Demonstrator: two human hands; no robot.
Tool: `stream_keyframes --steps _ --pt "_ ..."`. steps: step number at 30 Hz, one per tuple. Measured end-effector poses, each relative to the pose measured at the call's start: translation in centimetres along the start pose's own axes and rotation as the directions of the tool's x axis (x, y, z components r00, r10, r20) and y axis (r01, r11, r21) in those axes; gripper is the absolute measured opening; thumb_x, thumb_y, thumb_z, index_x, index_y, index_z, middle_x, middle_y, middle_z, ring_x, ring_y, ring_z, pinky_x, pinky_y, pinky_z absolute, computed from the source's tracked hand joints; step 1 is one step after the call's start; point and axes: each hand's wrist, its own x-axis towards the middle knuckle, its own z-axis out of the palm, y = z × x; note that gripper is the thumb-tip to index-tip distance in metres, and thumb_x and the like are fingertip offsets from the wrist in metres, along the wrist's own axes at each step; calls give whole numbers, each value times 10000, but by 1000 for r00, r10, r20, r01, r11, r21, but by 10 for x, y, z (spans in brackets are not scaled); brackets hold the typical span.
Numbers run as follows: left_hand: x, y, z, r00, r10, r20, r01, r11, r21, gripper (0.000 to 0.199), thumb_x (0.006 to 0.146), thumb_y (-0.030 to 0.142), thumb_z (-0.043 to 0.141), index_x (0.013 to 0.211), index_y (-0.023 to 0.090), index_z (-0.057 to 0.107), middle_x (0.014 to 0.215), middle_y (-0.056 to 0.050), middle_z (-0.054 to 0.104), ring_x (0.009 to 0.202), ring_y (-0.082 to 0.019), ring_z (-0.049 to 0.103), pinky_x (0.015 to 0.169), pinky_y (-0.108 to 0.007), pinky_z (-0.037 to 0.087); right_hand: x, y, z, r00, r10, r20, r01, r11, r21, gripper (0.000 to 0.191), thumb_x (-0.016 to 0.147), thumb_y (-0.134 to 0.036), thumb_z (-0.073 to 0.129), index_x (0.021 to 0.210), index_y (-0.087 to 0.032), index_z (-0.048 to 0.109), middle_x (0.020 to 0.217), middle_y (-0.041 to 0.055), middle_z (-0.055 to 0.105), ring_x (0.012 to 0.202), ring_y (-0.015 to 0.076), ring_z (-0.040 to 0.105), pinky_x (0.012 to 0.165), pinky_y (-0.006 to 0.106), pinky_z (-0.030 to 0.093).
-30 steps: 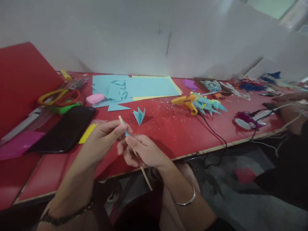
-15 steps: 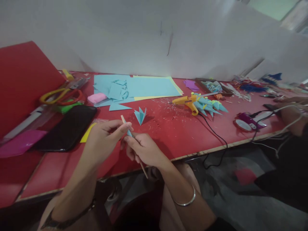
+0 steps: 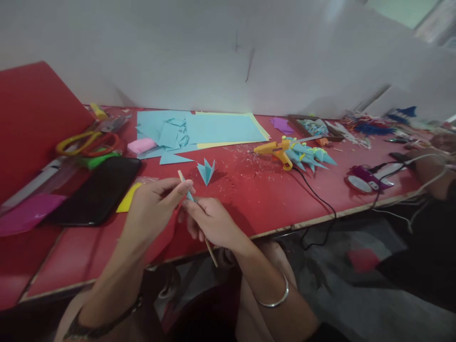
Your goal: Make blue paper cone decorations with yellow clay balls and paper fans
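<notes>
Near the table's front edge, both hands are on one thin wooden stick (image 3: 211,253), which slants down toward me. A narrow bit of light blue paper (image 3: 190,195) shows against the stick between my fingers. My left hand (image 3: 156,202) pinches the stick close to its upper end, thumb on top. Lower down, my right hand (image 3: 215,221) has its fingers closed around the stick, and its lower end sticks out below the palm. Just beyond the fingers stands a folded blue paper piece (image 3: 205,172) with pointed tips, touched by neither hand.
A yellow glue gun (image 3: 272,149) lies by blue paper cones (image 3: 309,156), its cord hanging over the edge. Blue sheets (image 3: 224,128) lie at the back. Left are a black phone (image 3: 98,192) and scissors (image 3: 80,144). Another person's arm (image 3: 429,173) rests at right beside a purple device (image 3: 366,179).
The whole view has shifted very slightly to the left. Both hands keep nearly the same hold on the stick, with only small finger movement.
</notes>
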Motion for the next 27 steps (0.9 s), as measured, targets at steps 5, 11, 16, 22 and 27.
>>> stream_keyframes --steps 5,11,16,22,27 --pt "1 -3 1 998 -41 45 45 995 -92 328 735 458 492 593 189 615 453 23 495 445 -117 427 450 -246 331 1 0 0 1000 -8 -13 8 1000 -6 421 895 -410 329 596 -159 487 416 -60 455 339 33 408 422 172 318" --pt "6 -10 -6 994 9 110 20 966 -258 290 743 416 511 616 177 616 475 42 468 457 -83 414 451 -204 341 1 -6 0 999 33 24 -37 983 179 314 847 -380 434 613 -171 442 427 -89 374 399 39 323 442 202 255" --pt "7 -15 -17 997 -30 72 52 944 -326 225 768 358 525 758 180 663 529 38 492 513 -85 425 483 -206 338 2 -7 2 995 50 89 -79 926 368 174 820 -322 485 787 -157 529 456 -113 311 407 39 253 431 214 196" --pt "10 -23 -18 972 -105 -211 -6 884 -468 166 792 298 535 778 180 652 536 48 463 528 -76 400 500 -205 317 1 -9 1 992 99 73 -120 909 400 180 805 -264 512 884 -128 597 462 -110 313 423 39 267 451 223 197" --pt "14 -27 -18 964 -116 -238 33 944 -329 211 812 308 487 891 184 638 556 48 474 557 -97 452 552 -218 357 3 -6 -2 999 29 -24 -14 879 476 202 816 -249 487 901 -139 632 440 -110 294 403 37 224 449 237 157"
